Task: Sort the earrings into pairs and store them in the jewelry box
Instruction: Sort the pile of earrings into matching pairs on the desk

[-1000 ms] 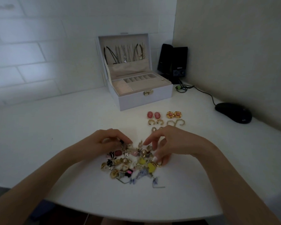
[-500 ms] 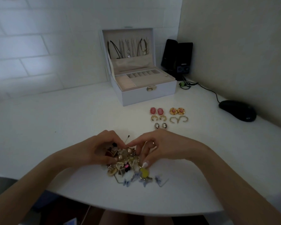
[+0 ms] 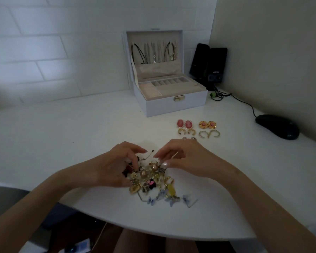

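Note:
A tangled pile of mixed earrings (image 3: 150,178) lies near the table's front edge: gold, pearl, pink, yellow and pale blue pieces. My left hand (image 3: 115,167) rests on its left side with bent fingers dug in; what they grip is hidden. My right hand (image 3: 186,159) hovers over the pile's upper right, fingertips pinched on a thin earring wire. A dark pin with a ball end sticks up between the hands. The white jewelry box (image 3: 171,105) stands open at the back. Sorted pairs lie before it: pink cameos (image 3: 184,124), orange-gold rounds (image 3: 208,124), gold hoops (image 3: 186,132), larger hoops (image 3: 209,133).
A further small pair (image 3: 189,138) is half hidden behind my right hand. A black mouse (image 3: 277,129) with its cable lies at the right. Black speakers (image 3: 210,66) stand right of the box. The curved table edge (image 3: 153,232) runs just below the pile.
The view has tilted down and the hands have drawn closer over the pile's top. My right hand has moved up and now covers most of the small pair.

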Available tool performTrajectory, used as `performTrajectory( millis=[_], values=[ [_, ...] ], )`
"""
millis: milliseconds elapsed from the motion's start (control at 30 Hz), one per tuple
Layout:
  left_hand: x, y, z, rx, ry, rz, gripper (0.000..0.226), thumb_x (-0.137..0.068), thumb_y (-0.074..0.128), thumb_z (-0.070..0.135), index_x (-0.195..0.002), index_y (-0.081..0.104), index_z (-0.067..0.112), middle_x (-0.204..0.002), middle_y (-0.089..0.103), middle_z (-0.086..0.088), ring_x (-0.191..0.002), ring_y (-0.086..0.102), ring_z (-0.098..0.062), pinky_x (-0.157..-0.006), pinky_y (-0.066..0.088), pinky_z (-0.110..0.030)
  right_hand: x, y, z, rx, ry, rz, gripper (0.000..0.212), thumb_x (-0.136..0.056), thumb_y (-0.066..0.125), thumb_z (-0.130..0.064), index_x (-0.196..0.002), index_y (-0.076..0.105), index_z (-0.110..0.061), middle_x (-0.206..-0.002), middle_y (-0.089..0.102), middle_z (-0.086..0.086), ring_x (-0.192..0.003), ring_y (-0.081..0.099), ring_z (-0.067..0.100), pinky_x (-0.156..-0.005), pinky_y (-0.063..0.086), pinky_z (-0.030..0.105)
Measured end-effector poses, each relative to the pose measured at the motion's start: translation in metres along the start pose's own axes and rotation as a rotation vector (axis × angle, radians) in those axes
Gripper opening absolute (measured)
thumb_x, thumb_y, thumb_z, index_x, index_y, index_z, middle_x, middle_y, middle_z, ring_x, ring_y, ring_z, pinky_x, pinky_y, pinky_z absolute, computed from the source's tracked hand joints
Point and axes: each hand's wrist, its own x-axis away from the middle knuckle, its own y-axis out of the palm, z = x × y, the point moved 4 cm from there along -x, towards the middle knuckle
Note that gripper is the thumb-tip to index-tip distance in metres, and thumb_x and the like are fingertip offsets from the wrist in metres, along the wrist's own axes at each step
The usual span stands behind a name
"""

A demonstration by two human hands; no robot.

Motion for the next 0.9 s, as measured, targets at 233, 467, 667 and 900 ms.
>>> performTrajectory(
  millis=[233,467,667,900],
  values=[
    [0.010,0.011,0.001,-0.112,-0.020,0.020,0.023,-0.072,0.077,0.035,-0.087,0.060,0.036,-0.135,0.030,0.023,-0.133,0.024,-0.005,-0.104,0.032,-0.021,0.003,0.007,-0.012,-0.030,-0.152,-0.058,0.028,-0.077,0.072,-0.008,-0.094,0.071,-0.030,-0.098,0.063,-0.008,-0.090,0.060,0.007,-0.077,0.052,0.026],
    [0.012,0.009,-0.001,-0.100,-0.016,0.025,0.019,-0.073,0.062,0.022,-0.087,0.059,0.035,-0.131,0.033,0.021,-0.132,0.028,-0.009,-0.106,0.034,-0.032,0.004,0.015,-0.012,0.106,-0.203,-0.114,0.016,-0.074,0.076,-0.021,-0.086,0.073,-0.032,-0.101,0.049,-0.014,-0.098,0.044,0.002,-0.084,0.042,0.025],
    [0.015,0.003,-0.007,0.109,-0.044,0.186,0.035,-0.068,0.051,0.006,-0.092,0.059,0.029,-0.131,0.042,0.014,-0.133,0.035,-0.009,-0.104,0.037,-0.029,0.004,0.011,-0.012,0.080,-0.200,-0.099,0.011,-0.078,0.072,-0.014,-0.083,0.074,-0.023,-0.101,0.050,-0.012,-0.090,0.049,0.002,-0.076,0.045,0.026],
    [0.016,0.005,0.000,0.088,-0.060,0.258,0.037,-0.073,0.046,0.001,-0.096,0.061,0.026,-0.125,0.048,0.016,-0.127,0.041,-0.005,-0.099,0.038,-0.019,0.002,0.018,-0.007,0.202,-0.252,-0.068,0.030,-0.084,0.052,-0.027,-0.108,0.067,-0.037,-0.111,0.046,-0.012,-0.091,0.042,-0.001,-0.073,0.036,0.015]
  ],
)
